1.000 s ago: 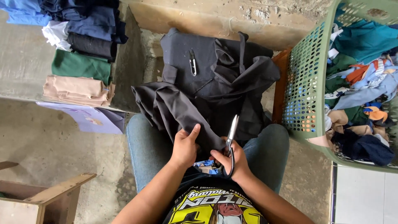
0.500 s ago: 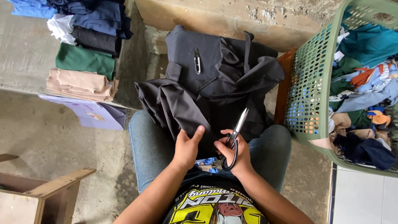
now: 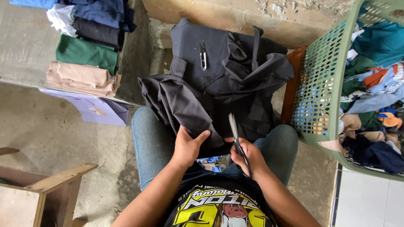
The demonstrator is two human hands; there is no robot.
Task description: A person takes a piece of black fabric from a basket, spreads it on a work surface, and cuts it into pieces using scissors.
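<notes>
The left hand (image 3: pixel 188 147) is gripping a fold of the black garment (image 3: pixel 219 92) that is lying across the person's jeans-clad lap, while the right hand (image 3: pixel 248 154), just beside it, is closing around a pair of scissors (image 3: pixel 235 133) pointing up over the cloth. Farther out, a small thread clipper (image 3: pixel 203 56) is resting on the garment, a green laundry basket (image 3: pixel 320 88) is standing to the right, and folded clothes (image 3: pixel 84 59) are sitting stacked on the left.

Green perforated plastic laundry basket (image 3: pixel 324 84) crowds my right, folded clothes stack (image 3: pixel 84 54) blocks upper left, bare concrete floor (image 3: pixel 54 130) open left of my knee.
</notes>
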